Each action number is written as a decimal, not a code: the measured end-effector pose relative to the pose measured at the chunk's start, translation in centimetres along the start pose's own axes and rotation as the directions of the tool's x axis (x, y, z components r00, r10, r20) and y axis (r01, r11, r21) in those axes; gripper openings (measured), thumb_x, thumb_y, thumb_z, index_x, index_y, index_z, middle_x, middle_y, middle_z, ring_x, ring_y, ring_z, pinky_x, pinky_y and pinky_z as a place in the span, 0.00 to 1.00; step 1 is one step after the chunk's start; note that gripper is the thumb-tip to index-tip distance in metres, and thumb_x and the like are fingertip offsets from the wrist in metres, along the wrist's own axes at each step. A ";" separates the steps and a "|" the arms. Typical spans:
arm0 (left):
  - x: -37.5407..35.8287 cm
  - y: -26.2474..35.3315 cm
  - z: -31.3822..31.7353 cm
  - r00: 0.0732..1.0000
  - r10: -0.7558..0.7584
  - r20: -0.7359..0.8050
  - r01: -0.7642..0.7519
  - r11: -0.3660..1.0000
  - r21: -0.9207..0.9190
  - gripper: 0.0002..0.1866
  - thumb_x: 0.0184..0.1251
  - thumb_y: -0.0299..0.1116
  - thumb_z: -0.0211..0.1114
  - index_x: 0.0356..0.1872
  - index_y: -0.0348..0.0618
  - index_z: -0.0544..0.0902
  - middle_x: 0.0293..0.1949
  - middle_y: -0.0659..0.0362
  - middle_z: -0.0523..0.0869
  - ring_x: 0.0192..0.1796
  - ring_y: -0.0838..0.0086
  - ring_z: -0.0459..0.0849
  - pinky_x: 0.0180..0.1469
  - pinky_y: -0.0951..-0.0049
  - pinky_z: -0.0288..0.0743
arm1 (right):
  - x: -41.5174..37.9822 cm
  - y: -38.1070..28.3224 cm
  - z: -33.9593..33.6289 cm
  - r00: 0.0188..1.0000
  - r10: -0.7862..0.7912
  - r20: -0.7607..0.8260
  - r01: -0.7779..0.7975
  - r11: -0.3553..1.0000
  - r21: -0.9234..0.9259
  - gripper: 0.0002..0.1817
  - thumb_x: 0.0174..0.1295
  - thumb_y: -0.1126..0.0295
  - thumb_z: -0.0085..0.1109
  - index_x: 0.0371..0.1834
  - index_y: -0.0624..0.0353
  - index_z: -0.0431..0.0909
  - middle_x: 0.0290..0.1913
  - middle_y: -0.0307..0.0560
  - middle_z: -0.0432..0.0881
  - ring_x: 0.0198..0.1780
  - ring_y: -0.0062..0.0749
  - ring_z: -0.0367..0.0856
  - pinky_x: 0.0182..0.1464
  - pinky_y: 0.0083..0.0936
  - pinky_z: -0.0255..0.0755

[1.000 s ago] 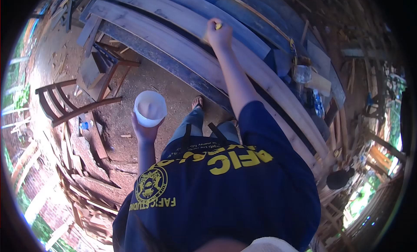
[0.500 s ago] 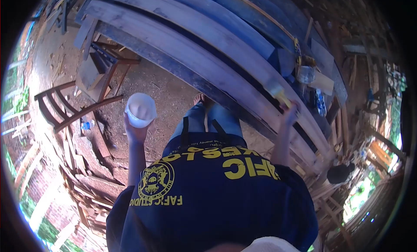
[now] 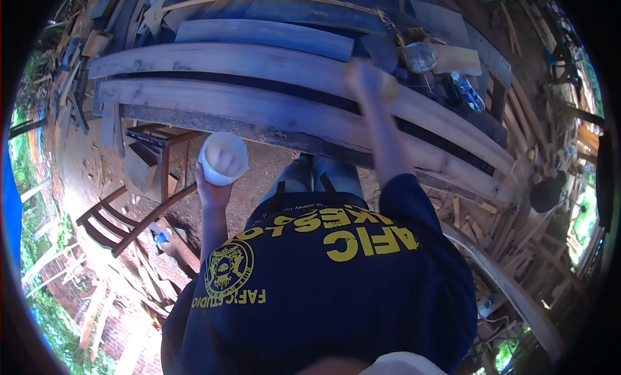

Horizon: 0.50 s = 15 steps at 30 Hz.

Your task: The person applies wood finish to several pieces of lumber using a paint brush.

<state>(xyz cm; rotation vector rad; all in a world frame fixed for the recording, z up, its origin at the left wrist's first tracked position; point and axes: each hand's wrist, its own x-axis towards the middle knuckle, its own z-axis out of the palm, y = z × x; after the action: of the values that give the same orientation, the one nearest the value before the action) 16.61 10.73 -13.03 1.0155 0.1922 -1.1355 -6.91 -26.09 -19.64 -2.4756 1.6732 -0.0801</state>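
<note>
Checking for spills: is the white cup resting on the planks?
No, the left hand holds the white cup up, clear of the planks.

Left hand (image 3: 213,192) cups white bowl (image 3: 223,157); right hand (image 3: 364,78) over plank (image 3: 259,63).

1. One view only, from the head, so no second view shares the scene.
2. It looks steeply down over the person's blue shirt (image 3: 323,284), which fills the lower frame, very near.
3. It faces forward onto the long plank (image 3: 259,110), across the upper middle, just beyond the shirt.
4. Fisheye lens: dark round border, the plank's ends curve downward.
</note>
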 end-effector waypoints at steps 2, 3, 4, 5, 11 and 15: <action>0.0 -0.5 1.0 1.000 -0.021 0.008 0.020 0.999 0.033 0.35 0.65 0.63 0.45 0.69 0.60 0.59 0.67 0.54 0.63 0.69 0.49 0.62 0.61 0.39 0.62 | -0.5 -6.9 -1.6 0.971 -0.233 -0.060 0.240 0.954 0.181 0.09 0.56 0.62 0.57 0.36 0.49 0.83 0.38 0.56 0.81 0.32 0.49 0.84 0.34 0.42 0.78; 0.0 -0.8 1.3 1.000 -0.025 0.008 0.025 0.999 0.045 0.35 0.65 0.63 0.45 0.69 0.60 0.59 0.67 0.54 0.63 0.69 0.49 0.62 0.61 0.39 0.62 | -0.2 -9.4 -1.4 0.968 -0.242 -0.071 0.252 0.930 0.268 0.08 0.56 0.63 0.57 0.36 0.51 0.82 0.36 0.55 0.81 0.32 0.49 0.84 0.34 0.41 0.78; 0.0 -1.1 1.7 0.999 -0.031 0.006 0.031 0.999 0.038 0.36 0.64 0.63 0.48 0.70 0.58 0.58 0.68 0.54 0.62 0.70 0.49 0.60 0.63 0.39 0.60 | 0.2 -10.8 -1.2 0.964 -0.252 -0.081 0.264 0.898 0.352 0.08 0.56 0.64 0.58 0.36 0.52 0.82 0.35 0.54 0.81 0.32 0.49 0.84 0.34 0.39 0.78; 0.1 -1.5 2.0 0.999 -0.038 0.003 0.038 0.999 0.031 0.38 0.63 0.63 0.50 0.70 0.56 0.57 0.69 0.54 0.61 0.70 0.50 0.59 0.65 0.39 0.58 | 0.0 -11.0 -2.3 0.967 -0.244 -0.078 0.256 0.898 0.357 0.08 0.56 0.64 0.58 0.36 0.52 0.82 0.35 0.54 0.81 0.32 0.49 0.84 0.34 0.39 0.78; 0.9 -3.8 4.0 0.984 -0.176 0.030 0.176 0.984 0.014 0.35 0.65 0.63 0.45 0.70 0.59 0.58 0.68 0.54 0.62 0.70 0.49 0.60 0.63 0.37 0.57 | -2.2 -3.6 -2.5 0.905 0.157 -0.396 0.278 0.489 0.827 0.03 0.56 0.75 0.57 0.31 0.58 0.80 0.29 0.48 0.81 0.30 0.36 0.83 0.32 0.32 0.77; 2.4 -5.2 5.9 0.969 -0.233 0.079 0.228 0.971 0.076 0.36 0.65 0.63 0.46 0.70 0.58 0.58 0.69 0.54 0.61 0.70 0.49 0.60 0.64 0.36 0.56 | -8.4 10.1 -0.3 0.881 0.449 0.152 -0.117 -0.105 0.988 0.06 0.64 0.73 0.49 0.39 0.62 0.75 0.27 0.46 0.77 0.19 0.26 0.75 0.19 0.22 0.73</action>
<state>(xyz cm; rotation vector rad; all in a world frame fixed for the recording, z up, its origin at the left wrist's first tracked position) 11.39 4.47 -14.08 1.0177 0.2075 -1.4035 -19.40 -21.99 -20.57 -0.8582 1.2510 -1.1573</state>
